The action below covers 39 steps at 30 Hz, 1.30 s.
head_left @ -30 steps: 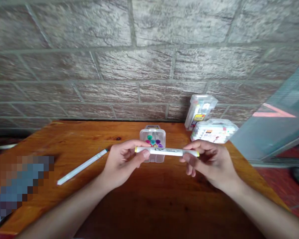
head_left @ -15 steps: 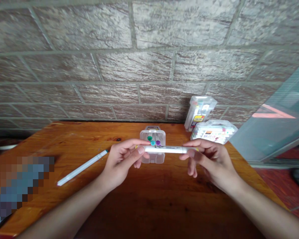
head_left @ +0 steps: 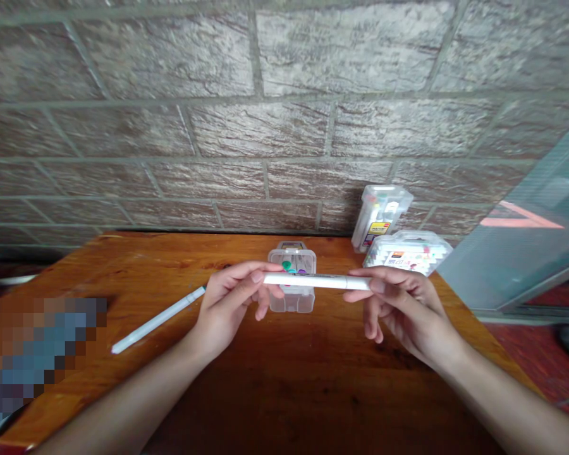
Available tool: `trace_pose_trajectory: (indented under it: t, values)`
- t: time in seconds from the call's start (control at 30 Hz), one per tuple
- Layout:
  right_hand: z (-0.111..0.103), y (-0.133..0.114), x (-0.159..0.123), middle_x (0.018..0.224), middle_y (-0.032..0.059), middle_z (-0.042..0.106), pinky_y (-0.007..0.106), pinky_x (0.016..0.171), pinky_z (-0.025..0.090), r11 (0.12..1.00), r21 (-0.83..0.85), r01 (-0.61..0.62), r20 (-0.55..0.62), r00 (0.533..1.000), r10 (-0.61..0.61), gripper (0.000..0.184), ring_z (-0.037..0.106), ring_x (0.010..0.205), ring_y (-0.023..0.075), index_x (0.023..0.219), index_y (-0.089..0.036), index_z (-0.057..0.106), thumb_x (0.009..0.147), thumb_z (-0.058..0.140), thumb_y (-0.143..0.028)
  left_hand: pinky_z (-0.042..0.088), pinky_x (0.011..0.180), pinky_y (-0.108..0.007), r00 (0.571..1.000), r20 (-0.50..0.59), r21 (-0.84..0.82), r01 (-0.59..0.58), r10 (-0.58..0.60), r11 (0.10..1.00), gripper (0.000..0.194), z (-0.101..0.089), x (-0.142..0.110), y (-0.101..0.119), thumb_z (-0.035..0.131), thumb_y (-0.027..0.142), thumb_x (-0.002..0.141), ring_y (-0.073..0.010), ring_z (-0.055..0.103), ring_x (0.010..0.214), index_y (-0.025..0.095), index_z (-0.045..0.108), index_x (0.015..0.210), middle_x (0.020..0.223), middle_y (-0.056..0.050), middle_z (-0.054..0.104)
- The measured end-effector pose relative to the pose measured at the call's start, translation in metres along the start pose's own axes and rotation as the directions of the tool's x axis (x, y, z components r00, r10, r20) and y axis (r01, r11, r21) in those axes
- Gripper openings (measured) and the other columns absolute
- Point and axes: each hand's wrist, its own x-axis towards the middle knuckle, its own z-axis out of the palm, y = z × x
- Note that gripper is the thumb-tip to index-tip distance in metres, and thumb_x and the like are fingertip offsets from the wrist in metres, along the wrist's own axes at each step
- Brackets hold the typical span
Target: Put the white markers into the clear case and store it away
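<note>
A white marker pen (head_left: 308,281) is held level in the air between my two hands. My left hand (head_left: 232,303) pinches its left end between thumb and index finger. At the other end my right hand (head_left: 403,303) grips it the same way, other fingers hanging loosely below. Behind the marker, partly covered by it, is a small clear plastic case (head_left: 294,302) with its lid open, holding several markers with green, teal and purple ends. Left of my left hand, a second white marker (head_left: 159,321) with a dark green end lies slantwise on the wooden table (head_left: 275,392).
At the table's back right, a clear case of markers (head_left: 382,218) stands upright against the brick wall (head_left: 294,126). A wider clear marker case (head_left: 408,253) with a handle sits in front of it. A pixelated patch (head_left: 42,360) covers the left table edge.
The marker has shifted slightly left within my fingers, my left hand moving a little left. Yellow showing at its ends earlier is now hidden by my fingers. The view has tilted slightly.
</note>
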Motion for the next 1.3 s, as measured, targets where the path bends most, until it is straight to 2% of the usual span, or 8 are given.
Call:
trace_pose_trajectory:
  t: [0.53,0.77,0.97,1.13,1.3]
  values:
    - [0.0029,-0.003,0.0021,0.095,0.014,0.085,0.023,0.037,0.056,0.999,0.038,-0.03,-0.052,0.998,0.032,0.024,0.072,0.044,0.0186,0.108,-0.021,0.085,0.087,0.081,-0.033,0.043,0.049,-0.024,1.0,-0.017,-0.085,0.016,-0.017,0.996,0.027,0.0047,0.001,0.005,0.069,0.03,0.096,-0.0119,0.058,0.048,0.013,0.083,0.112,0.08,-0.014,0.081]
    - [0.0018,-0.0033,0.0014,0.099,0.0147,0.085,0.025,0.038,0.056,0.997,0.061,-0.057,-0.051,0.997,0.06,0.026,0.073,0.046,0.0206,0.112,-0.02,0.084,0.089,0.078,-0.031,0.044,0.05,-0.025,1.0,-0.004,-0.104,0.015,-0.015,0.994,0.029,0.0027,0.0008,0.0038,0.066,0.03,0.098,-0.0126,0.059,0.049,0.012,0.082,0.113,0.081,-0.015,0.081]
    - [0.0029,-0.0036,0.002,0.097,0.015,0.085,0.025,0.037,0.056,0.994,0.089,-0.062,-0.051,0.996,0.067,0.023,0.072,0.045,0.0204,0.107,-0.019,0.085,0.089,0.079,-0.033,0.044,0.049,-0.024,1.0,0.004,-0.128,0.017,-0.017,0.992,0.029,0.0036,0.0003,0.0045,0.065,0.03,0.099,-0.012,0.059,0.05,0.012,0.082,0.114,0.081,-0.013,0.081]
    - [0.0043,-0.0032,0.0024,0.1,0.018,0.084,0.025,0.035,0.055,0.997,0.055,-0.062,-0.088,0.994,0.067,0.026,0.071,0.044,0.0199,0.104,-0.017,0.083,0.089,0.08,-0.038,0.043,0.048,-0.024,0.999,-0.047,-0.103,0.015,-0.02,0.995,0.028,0.0061,0.0008,0.0051,0.069,0.033,0.096,-0.0115,0.057,0.048,0.014,0.083,0.112,0.079,-0.012,0.081]
    - [0.0049,-0.0011,0.0013,0.1,0.017,0.085,0.025,0.037,0.056,1.0,0.013,-0.025,-0.08,0.996,0.026,0.025,0.072,0.046,0.0189,0.101,-0.017,0.082,0.09,0.08,-0.04,0.042,0.047,-0.025,0.995,-0.104,-0.025,0.008,-0.011,1.0,0.027,0.0053,0.001,0.0025,0.072,0.034,0.095,-0.0106,0.055,0.046,0.014,0.082,0.111,0.079,-0.011,0.081]
